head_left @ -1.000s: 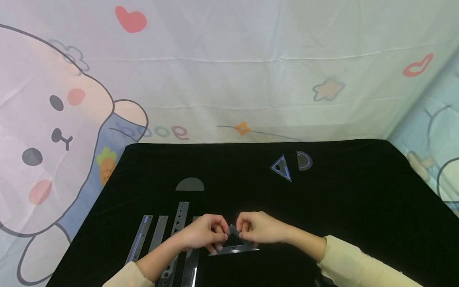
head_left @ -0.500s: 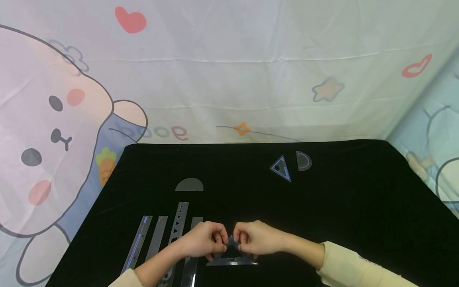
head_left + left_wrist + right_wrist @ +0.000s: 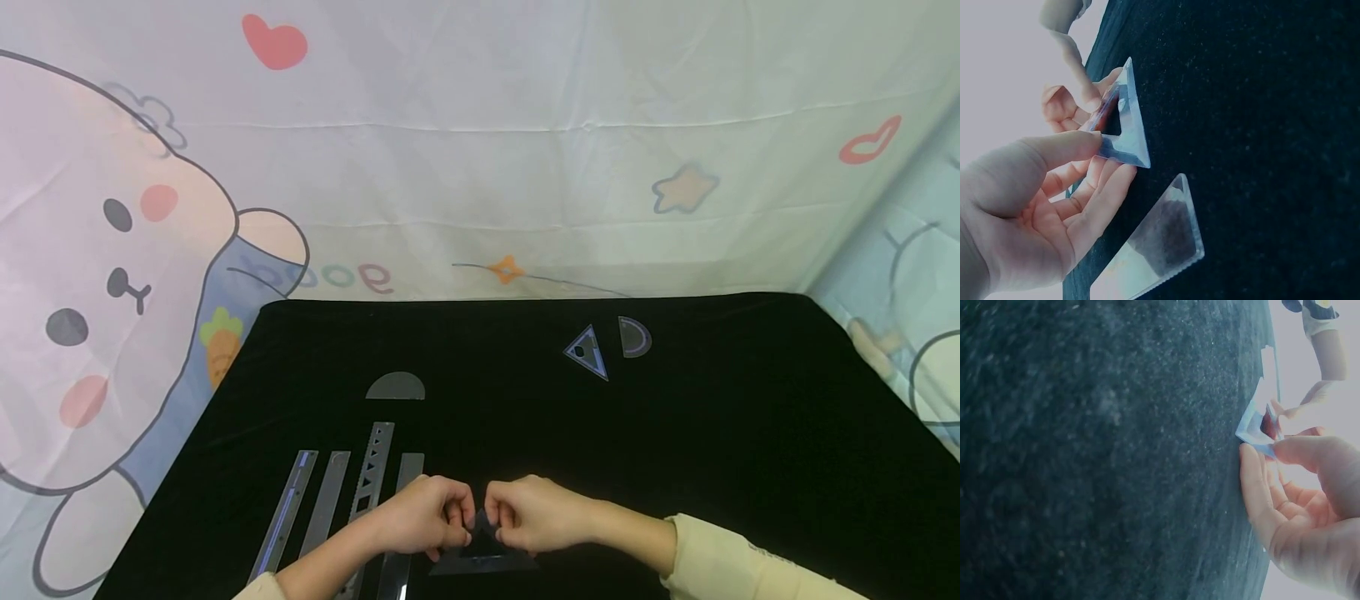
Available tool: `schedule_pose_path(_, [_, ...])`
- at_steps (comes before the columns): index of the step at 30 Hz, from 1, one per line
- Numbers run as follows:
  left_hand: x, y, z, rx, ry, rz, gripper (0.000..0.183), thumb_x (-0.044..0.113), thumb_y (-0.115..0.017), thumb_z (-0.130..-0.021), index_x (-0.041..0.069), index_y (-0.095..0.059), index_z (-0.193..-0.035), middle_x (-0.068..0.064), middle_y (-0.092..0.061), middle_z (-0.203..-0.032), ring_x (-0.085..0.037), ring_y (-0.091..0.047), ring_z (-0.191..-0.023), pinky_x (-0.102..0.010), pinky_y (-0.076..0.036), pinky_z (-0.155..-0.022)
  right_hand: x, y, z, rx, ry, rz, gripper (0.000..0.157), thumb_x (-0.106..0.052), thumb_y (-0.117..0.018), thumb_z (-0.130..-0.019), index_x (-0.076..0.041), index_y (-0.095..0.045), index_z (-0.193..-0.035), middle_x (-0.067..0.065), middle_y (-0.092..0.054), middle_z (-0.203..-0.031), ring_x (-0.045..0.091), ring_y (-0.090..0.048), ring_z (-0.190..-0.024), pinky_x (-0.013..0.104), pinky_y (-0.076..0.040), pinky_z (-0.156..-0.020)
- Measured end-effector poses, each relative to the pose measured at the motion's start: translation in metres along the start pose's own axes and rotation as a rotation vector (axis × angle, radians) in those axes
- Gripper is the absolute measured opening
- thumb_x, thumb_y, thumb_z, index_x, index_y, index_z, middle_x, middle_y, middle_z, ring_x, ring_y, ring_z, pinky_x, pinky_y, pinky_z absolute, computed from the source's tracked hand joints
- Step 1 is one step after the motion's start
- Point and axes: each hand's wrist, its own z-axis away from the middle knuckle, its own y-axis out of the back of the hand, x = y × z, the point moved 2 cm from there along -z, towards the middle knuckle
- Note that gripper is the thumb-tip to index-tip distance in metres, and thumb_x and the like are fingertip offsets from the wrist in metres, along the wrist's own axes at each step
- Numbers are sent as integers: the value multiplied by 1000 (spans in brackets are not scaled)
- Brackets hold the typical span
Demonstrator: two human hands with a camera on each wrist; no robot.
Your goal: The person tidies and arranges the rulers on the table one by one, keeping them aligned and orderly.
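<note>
A clear triangular set square (image 3: 483,566) with a cut-out middle is near the front of the black-covered table, its long edge toward the person. My left hand (image 3: 422,518) pinches its left side between thumb and fingers. On its other side my right hand (image 3: 543,517) pinches it the same way. In the left wrist view the thumb lies on the set square's (image 3: 1127,152) corner, with fingers beneath. The right wrist view shows the set square (image 3: 1250,429) tilted off the cloth. A clear ruler (image 3: 1157,247) lies beside the left hand.
Left of the hands lie a blue-lined ruler (image 3: 283,517), a plain ruler (image 3: 327,500), a ruler with cut-outs (image 3: 375,458) and another ruler (image 3: 411,468). Farther back are a clear protractor (image 3: 396,387), a blue-edged triangle (image 3: 591,354) and a blue-edged protractor (image 3: 636,337).
Both hands have drawn the set square toward the person, down in the head view. More of the rightmost ruler's far end shows. The other pieces stay where they were.
</note>
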Motion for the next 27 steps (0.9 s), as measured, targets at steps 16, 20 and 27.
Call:
schedule_pose_path(16, [0, -5, 4, -29, -8, -8, 13, 2, -69, -75, 9, -59, -78, 4, -53, -60, -6, -53, -47, -23, -51, -43, -1, -4, 2, -68, 22, 34, 12, -7, -61, -83, -12, -51, -87, -13, -50, -60, -7, -47, -44, 12, -44, -42])
schedule_pose_path(20, [1, -6, 5, -40, 1, -17, 14, 2, -70, -75, 10, -59, -78, 4, -53, -59, -5, -53, -47, -23, -51, -43, -1, -5, 2, -62, 46, 78, 13, -7, -62, -82, -13, -51, -86, -14, -49, -61, -8, -45, -47, 10, -42, -43])
schedule_pose_path(27, [4, -7, 7, -38, 6, -38, 16, 0, -70, -73, 10, -58, -77, 4, -52, -58, -6, -52, -45, -22, -50, -41, -3, -7, 2, -48, 61, 130, 14, -7, -62, -80, -13, -51, -85, -15, -48, -62, -8, -43, -49, 10, -41, -44])
